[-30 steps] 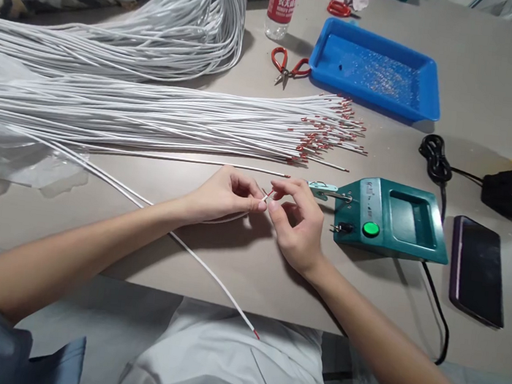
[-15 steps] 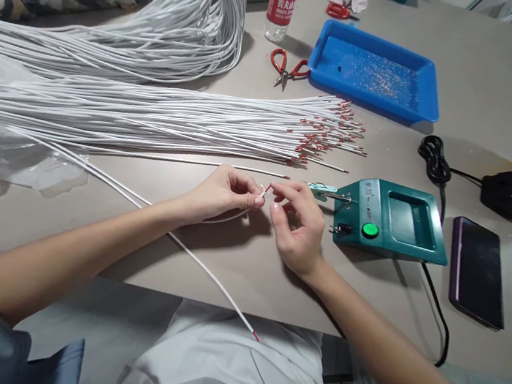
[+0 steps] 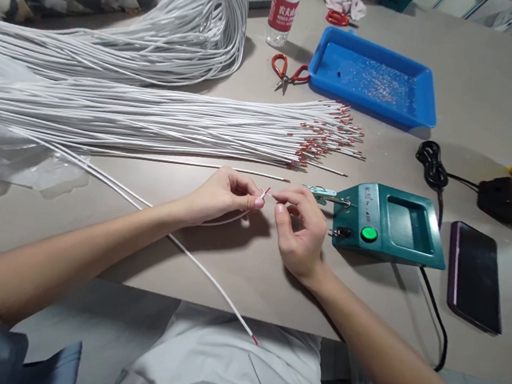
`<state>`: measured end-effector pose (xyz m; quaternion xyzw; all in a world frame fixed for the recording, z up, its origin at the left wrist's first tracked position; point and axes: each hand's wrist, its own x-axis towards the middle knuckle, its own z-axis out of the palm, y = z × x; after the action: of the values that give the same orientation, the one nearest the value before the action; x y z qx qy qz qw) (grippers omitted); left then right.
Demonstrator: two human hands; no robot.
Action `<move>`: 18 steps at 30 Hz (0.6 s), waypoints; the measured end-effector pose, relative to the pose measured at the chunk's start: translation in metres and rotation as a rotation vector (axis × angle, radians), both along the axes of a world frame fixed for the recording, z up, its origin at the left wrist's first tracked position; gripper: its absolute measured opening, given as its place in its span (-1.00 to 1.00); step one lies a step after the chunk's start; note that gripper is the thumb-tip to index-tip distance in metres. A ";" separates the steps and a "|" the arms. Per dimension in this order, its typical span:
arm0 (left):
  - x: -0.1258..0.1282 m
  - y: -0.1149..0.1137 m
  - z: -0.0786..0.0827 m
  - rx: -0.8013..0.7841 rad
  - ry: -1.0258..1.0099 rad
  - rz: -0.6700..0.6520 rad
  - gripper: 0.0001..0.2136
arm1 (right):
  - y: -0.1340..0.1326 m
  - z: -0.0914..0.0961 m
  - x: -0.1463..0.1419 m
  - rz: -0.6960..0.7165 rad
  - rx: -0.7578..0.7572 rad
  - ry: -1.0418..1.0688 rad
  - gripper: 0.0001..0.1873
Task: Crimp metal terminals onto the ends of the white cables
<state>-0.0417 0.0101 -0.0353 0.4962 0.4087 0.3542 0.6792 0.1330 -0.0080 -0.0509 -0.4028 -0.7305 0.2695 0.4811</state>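
My left hand [image 3: 223,195] pinches the end of a thin white cable [image 3: 210,272] whose red and white inner wires [image 3: 264,192] stick out past the fingertips. My right hand [image 3: 297,221] is closed in a pinch just right of those wires, on something too small to name. The cable loops under my left hand and runs down off the table's near edge, ending in a red tip [image 3: 255,340]. A green box-shaped tool [image 3: 386,225] with a green button stands right of my right hand.
A flat bundle of white cables with red ends [image 3: 176,122] lies behind my hands, a coiled bundle [image 3: 173,28] farther back. Red snips [image 3: 288,72], a blue tray [image 3: 374,76], a water bottle [image 3: 284,7], a black power cord [image 3: 435,163] and a dark phone [image 3: 475,275] are around.
My right hand has drawn slightly right, away from the wire ends. The view has shifted a little; my left hand keeps its hold.
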 end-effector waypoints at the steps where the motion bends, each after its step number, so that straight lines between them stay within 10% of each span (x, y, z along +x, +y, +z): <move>1: 0.000 0.000 0.000 0.000 -0.001 0.001 -0.71 | 0.000 0.000 0.000 -0.003 -0.007 0.011 -0.86; 18: 0.002 0.000 0.001 0.125 0.134 -0.044 -0.70 | 0.004 0.001 -0.003 0.021 -0.316 0.132 -0.87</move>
<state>-0.0392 0.0100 -0.0342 0.5690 0.4195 0.3301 0.6255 0.1301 -0.0040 -0.0501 -0.4473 -0.6500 0.4118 0.4560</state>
